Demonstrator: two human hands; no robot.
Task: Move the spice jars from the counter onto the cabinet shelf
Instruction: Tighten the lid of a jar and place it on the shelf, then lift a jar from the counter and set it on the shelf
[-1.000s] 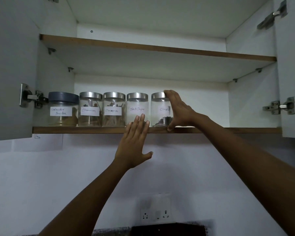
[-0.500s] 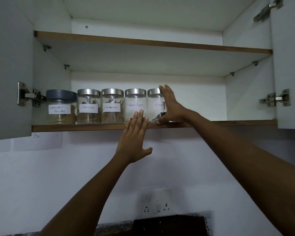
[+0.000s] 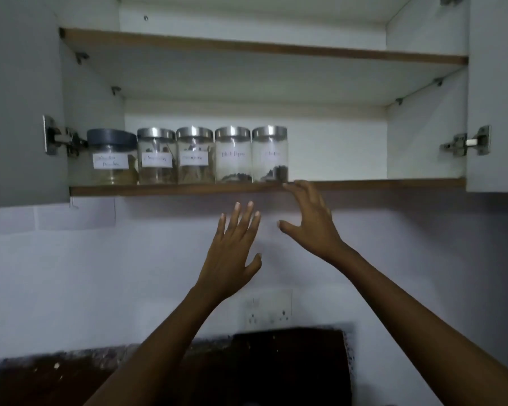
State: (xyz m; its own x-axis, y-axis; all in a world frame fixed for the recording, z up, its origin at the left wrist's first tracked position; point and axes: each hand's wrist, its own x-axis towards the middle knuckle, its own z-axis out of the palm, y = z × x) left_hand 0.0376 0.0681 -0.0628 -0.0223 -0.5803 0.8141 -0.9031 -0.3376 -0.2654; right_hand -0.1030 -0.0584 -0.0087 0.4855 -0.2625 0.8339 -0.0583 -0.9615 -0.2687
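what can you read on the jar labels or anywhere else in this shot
"Black Pepper", faint: label on the fourth jar from the left.
"Powder": lower line of the label on the grey-lidded jar; the upper line is too blurred to read.
Second jar and third jar: handwritten labels, too blurred to read.
Fifth jar: writing too faint to read.
Wall socket: no text legible.

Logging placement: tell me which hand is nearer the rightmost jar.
Right. The right hand is just under the rightmost jar, by the shelf edge; the left hand is lower, leftward.
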